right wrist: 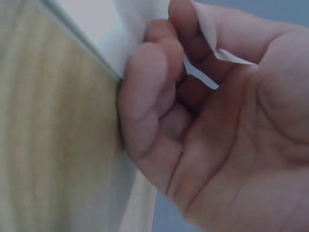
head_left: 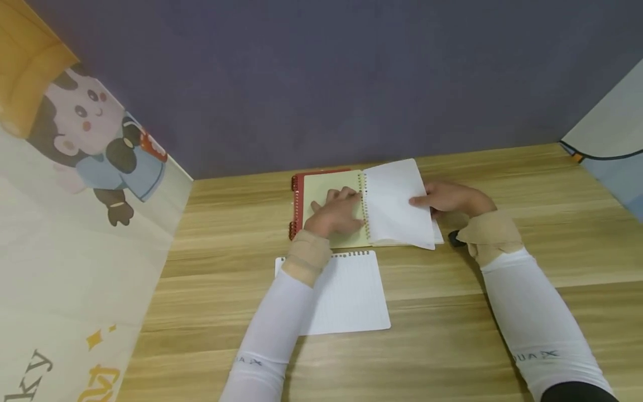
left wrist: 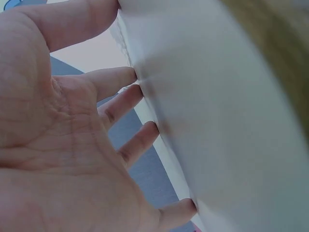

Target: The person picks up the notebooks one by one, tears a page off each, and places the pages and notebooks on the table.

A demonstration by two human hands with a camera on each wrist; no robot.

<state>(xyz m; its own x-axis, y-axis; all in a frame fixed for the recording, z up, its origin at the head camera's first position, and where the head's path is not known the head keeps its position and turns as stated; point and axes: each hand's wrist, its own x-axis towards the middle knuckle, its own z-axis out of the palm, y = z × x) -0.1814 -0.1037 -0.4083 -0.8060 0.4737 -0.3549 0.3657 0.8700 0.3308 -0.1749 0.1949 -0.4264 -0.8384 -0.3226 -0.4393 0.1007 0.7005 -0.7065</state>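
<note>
A spiral notebook lies open near the back of the table, its cream inner cover on the left and a white page on the right. My left hand spreads over the cream side beside the rings, fingertips pressing down, as the left wrist view also shows. With thumb and curled fingers my right hand pinches the right edge of the white page, which lifts from the sheets under it. In the right wrist view the page passes between thumb and fingers.
A red spiral notebook lies under the cream cover's left edge. A loose lined sheet with torn holes lies in front, partly under my left forearm. A dark panel rises behind the wooden table; a cartoon-printed wall stands left.
</note>
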